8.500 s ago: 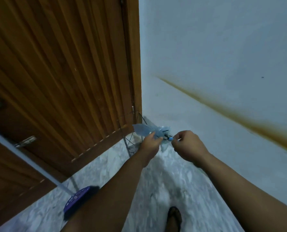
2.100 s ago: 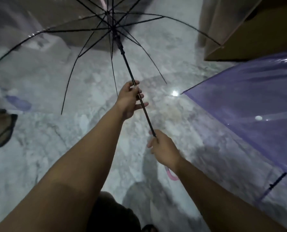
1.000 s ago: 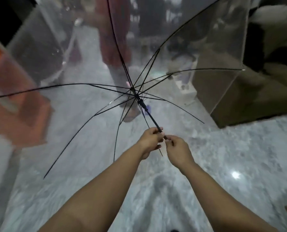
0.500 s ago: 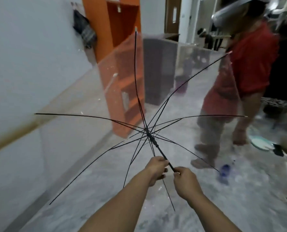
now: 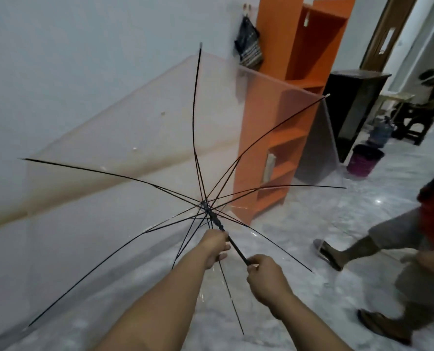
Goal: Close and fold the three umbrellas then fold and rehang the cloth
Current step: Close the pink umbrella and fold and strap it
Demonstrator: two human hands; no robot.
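Observation:
A clear umbrella [image 5: 139,153] with black ribs is open in front of me, its canopy spread toward the white wall. My left hand [image 5: 214,245] grips the black shaft just below the runner. My right hand [image 5: 265,277] grips the shaft lower down, nearer the handle, which is hidden in my fist. A dark patterned cloth [image 5: 248,45] hangs from a hook on the wall beside the orange shelf.
An orange shelf unit [image 5: 286,117] stands against the wall behind the canopy. A dark cabinet [image 5: 355,105] and a purple bucket [image 5: 364,162] stand further back. Another person's legs [image 5: 393,249] cross the marble floor at the right.
My view has swung left toward the wall and shelf. The other person has moved to the right edge. Both hands keep their grip on the shaft, the umbrella still open.

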